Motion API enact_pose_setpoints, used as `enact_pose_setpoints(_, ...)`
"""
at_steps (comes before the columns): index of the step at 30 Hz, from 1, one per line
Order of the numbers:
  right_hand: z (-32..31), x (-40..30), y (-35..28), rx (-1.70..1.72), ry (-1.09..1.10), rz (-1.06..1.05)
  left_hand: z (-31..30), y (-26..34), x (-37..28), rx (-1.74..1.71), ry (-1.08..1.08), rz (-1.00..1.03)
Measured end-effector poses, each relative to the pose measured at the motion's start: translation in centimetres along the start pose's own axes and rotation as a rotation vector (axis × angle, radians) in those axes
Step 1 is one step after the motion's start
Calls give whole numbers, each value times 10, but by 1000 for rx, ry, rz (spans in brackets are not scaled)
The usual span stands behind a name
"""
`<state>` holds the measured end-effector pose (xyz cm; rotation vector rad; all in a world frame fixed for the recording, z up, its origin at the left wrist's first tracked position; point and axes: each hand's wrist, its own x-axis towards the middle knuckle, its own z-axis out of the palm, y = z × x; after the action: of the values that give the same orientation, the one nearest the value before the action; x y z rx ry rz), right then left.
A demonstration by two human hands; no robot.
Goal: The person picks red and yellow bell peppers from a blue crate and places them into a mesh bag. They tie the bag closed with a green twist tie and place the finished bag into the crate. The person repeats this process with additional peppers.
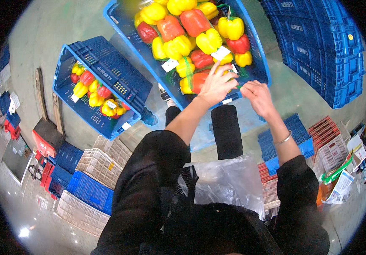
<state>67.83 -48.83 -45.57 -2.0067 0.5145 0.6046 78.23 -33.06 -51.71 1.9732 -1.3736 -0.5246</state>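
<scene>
Over the near end of a large blue plastic crate [132, 51], my left hand [216, 83] bends its fingers around the end of some green netting. My right hand [257, 95] pinches the same green netting [239, 87] between thumb and fingers, just right of the left fingertips. Beneath and beyond my hands lie yellow bell peppers [177, 47] and red bell peppers [195, 22], many of them in green mesh bags. White labels [220, 53] hang on some bags. A red pepper [199, 81] lies partly hidden behind my left hand.
To the left, a tilted blue crate [103, 60] holds more bagged peppers [87, 77]. Stacked blue crates [317, 47] rise at right. A pallet jack [44, 137] stands at far left, near white crates [101, 164]. Clear plastic film [230, 178] lies against my body.
</scene>
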Motion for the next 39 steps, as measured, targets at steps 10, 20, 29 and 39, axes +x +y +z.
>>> enact_pose_setpoints(10, -21, -11, 4, -261, 519, 166, -44, 63, -117, -127, -71, -666)
enact_pose_setpoints(20, 100, -137, 75, -289, 220, -338, -122, 71, -418, -159, 387, -1485)
enact_pose_setpoints(29, 87, -188, -87, 129, -104, 851, -144, 152, -553, -421, -370, -1859)
enact_pose_setpoints(39, 81, -173, -137, 17, 76, 522, -183, 163, -531, -463, -483, -2032)
